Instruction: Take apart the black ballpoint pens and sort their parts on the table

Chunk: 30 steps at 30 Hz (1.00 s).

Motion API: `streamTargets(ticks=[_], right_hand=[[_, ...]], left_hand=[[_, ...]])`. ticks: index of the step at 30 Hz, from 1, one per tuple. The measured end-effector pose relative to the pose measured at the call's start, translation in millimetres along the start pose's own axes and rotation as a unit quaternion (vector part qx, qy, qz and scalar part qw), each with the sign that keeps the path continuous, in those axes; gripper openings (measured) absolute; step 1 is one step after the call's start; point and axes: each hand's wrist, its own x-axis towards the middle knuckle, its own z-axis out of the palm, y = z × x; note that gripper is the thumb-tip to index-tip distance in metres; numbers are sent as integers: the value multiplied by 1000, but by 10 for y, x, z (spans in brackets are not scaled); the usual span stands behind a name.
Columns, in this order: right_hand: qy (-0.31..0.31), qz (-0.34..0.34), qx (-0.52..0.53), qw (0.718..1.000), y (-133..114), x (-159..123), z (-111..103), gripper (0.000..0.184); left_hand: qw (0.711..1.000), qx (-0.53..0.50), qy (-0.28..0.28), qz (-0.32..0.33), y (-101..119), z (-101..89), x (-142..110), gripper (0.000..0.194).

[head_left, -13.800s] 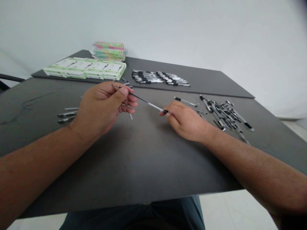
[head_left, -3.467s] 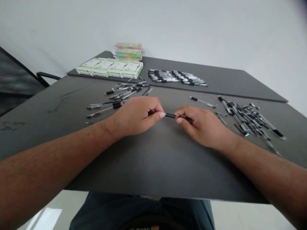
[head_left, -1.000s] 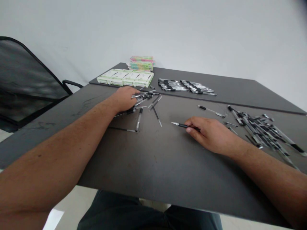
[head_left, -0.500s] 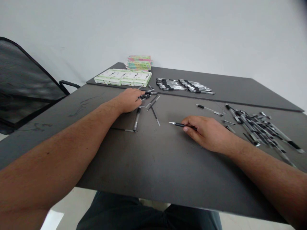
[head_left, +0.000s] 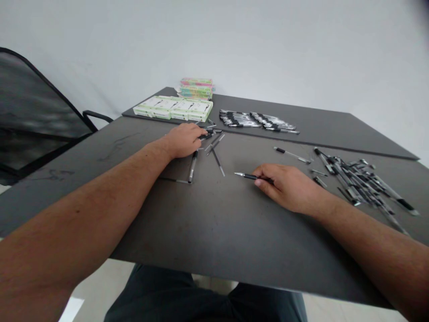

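My right hand (head_left: 284,185) pinches a gel pen (head_left: 246,175) with a black grip, its metal tip pointing left just above the table (head_left: 214,232). At the pile of dark pen caps (head_left: 208,134), my left hand (head_left: 185,140) has its fingers bent down among the pieces. Whatever sits between those fingertips is too small and covered to name. Beside this hand lie a clear pen barrel with a black grip (head_left: 193,166) and several thin refills (head_left: 217,161). Another refill (head_left: 174,180) lies partly behind my left forearm.
Two neat rows of pens (head_left: 239,119) lie at the back. On the right spreads a loose heap of pens and parts (head_left: 362,183), with a lone pen barrel (head_left: 291,155) left of it. White-green boxes (head_left: 174,108) and colourful boxes (head_left: 196,88) stand back left. A chair (head_left: 43,116) is at the left.
The fingers of my left hand have shifted slightly right and lower over the caps. My right hand keeps the pen almost in place. The whole view has moved a little.
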Motion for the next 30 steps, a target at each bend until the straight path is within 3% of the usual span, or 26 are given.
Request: streamTargets(ticks=[10,30], right_hand=[[-10,-1,1,1000,-4,13,2,17],[-10,-5,2,1000,38,-13,-11,17]], left_hand=[[1000,-10,-21,-1,6,32,16,66],[1000,-10,9,-27,28,-90,-2,55]])
